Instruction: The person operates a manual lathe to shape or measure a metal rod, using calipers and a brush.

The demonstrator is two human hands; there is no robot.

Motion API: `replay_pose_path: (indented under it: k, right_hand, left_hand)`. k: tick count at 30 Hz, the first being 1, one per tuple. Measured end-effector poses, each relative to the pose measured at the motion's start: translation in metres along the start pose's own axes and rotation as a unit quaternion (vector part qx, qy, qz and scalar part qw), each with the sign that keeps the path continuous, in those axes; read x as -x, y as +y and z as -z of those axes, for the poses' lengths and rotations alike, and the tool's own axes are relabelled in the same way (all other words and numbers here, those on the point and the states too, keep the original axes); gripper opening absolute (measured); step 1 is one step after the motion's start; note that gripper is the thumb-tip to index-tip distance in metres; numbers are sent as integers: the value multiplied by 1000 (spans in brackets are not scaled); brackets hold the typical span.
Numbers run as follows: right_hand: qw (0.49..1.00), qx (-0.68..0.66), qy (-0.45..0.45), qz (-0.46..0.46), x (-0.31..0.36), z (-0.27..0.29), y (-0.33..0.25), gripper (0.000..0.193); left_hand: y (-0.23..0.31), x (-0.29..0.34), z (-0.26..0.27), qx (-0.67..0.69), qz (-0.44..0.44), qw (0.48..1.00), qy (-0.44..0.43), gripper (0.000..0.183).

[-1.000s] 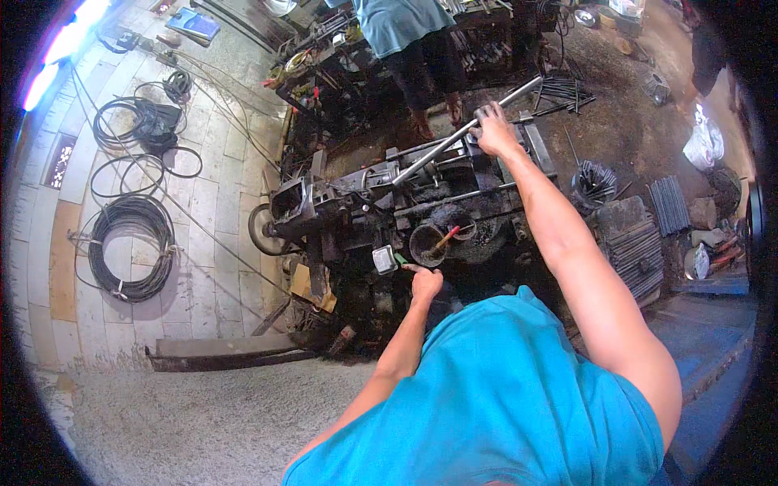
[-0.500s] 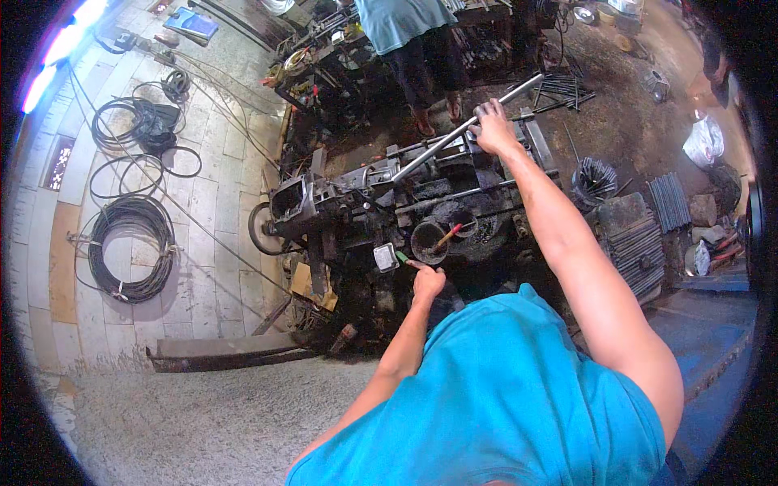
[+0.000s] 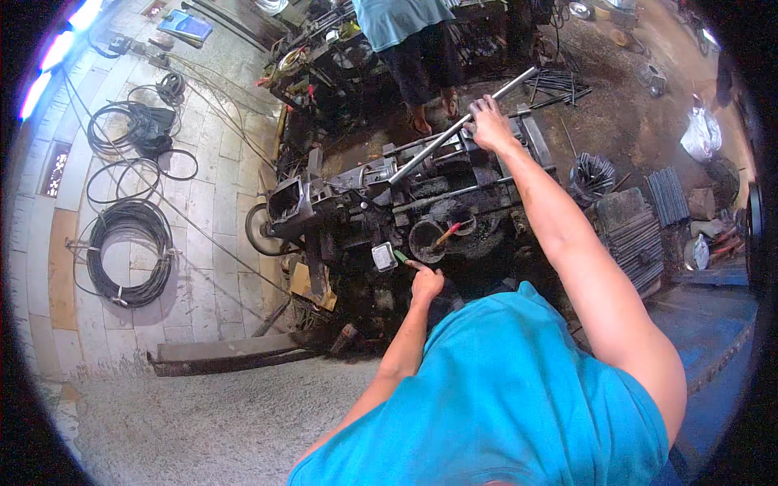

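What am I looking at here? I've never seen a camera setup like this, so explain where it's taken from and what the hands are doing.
There is no robot: these are a person's bare hands. A wide fisheye camera on that person's head looks down, so edges bend and the forearms enter from below. The right hand lies over a long, silver metal rod, which slants across a dark, greasy metal machine. The left hand reaches to a small green piece beside a pale, square-faced box; whether it grips that piece is too small to tell. On the machine's near side is a dark round container with a red-and-tan stick slanting across it. Beyond the machine stands another person in a light blue shirt.
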State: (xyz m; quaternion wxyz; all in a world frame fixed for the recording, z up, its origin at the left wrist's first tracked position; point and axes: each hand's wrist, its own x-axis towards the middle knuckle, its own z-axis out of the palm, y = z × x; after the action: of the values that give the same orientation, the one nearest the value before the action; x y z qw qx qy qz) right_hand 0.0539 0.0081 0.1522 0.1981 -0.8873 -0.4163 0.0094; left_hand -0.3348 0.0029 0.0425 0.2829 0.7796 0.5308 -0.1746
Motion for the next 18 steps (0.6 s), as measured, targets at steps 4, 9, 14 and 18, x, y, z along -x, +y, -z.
replay_pose_path:
  k: [4,9,14,18]
  right_hand:
    - [1000,2,12,4,5,3,-6,58]
    - [1000,15,10,2,7,6,-4,57]
    - [1000,5,-23,-9,6,10,-5,56]
    - [1000,5,-3,-17,5,9,-4,56]
  left_hand:
    - [-3,-1,-1,-8,-3,1000,3,100]
    - [-4,-2,-4,-13,-1,1000,-1,100]
    - [-1,4,0,-11,-5,1000,17,99]
    - [3,5,3,-22,0,1000,14,99]
